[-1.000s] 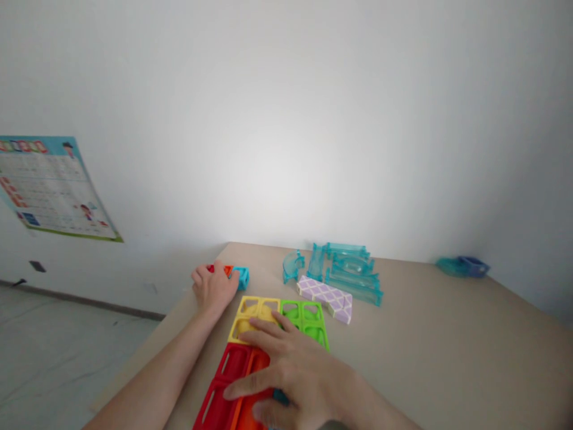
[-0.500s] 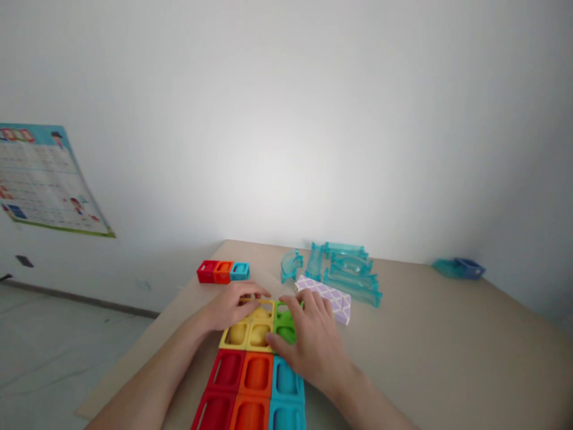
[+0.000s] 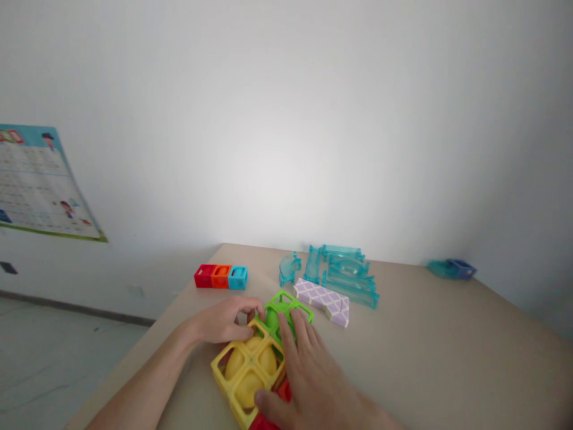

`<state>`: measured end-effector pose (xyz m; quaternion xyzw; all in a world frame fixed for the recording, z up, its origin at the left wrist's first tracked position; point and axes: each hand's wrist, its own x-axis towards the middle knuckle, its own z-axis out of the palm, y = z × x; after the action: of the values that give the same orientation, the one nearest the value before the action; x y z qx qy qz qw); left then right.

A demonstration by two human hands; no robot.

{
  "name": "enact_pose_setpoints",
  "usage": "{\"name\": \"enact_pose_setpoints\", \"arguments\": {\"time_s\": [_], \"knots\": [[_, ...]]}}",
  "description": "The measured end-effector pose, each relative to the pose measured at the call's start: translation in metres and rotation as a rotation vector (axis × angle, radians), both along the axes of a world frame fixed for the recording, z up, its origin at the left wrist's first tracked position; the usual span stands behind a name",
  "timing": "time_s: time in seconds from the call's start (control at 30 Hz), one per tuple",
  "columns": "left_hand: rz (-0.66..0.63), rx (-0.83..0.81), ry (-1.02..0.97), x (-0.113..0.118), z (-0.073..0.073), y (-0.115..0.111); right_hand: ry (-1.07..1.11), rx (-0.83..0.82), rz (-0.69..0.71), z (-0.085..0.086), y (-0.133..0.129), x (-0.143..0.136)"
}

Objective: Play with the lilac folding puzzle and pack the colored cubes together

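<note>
A block assembly lies on the table, turned diagonally. Its yellow section (image 3: 250, 361) is at the left front, its green section (image 3: 275, 315) at the back, and a bit of red (image 3: 285, 391) shows under my right hand. My left hand (image 3: 230, 321) grips the back left edge where yellow meets green, fingers bent. My right hand (image 3: 308, 370) lies over the green section and the right side, fingers spread, thumb near the front yellow block. The rest of the assembly is hidden below the right hand or out of the frame.
A red, orange and blue block row (image 3: 221, 277) sits at the back left. Clear teal track pieces (image 3: 351, 275) lie at the back, with a purple patterned piece (image 3: 323, 300) before them. A blue piece (image 3: 462, 269) is at the far right of the table (image 3: 430, 352).
The block assembly has turned from straight to diagonal, with its yellow part nearer and to the left. My right hand has moved nearer, now covering the red, orange and blue part.
</note>
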<state>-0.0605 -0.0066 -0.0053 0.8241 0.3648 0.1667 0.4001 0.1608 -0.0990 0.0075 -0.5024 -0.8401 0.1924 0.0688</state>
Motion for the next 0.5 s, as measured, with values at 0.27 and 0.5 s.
{"name": "enact_pose_setpoints", "arguments": {"time_s": [0.27, 0.5], "knots": [[-0.072, 0.014, 0.031, 0.003, -0.014, 0.000, 0.016, 0.052, 0.123, 0.010, 0.021, 0.018], [-0.081, 0.016, 0.021, 0.004, -0.013, 0.001, 0.063, 0.103, 0.121, 0.004, 0.018, 0.018]]}}
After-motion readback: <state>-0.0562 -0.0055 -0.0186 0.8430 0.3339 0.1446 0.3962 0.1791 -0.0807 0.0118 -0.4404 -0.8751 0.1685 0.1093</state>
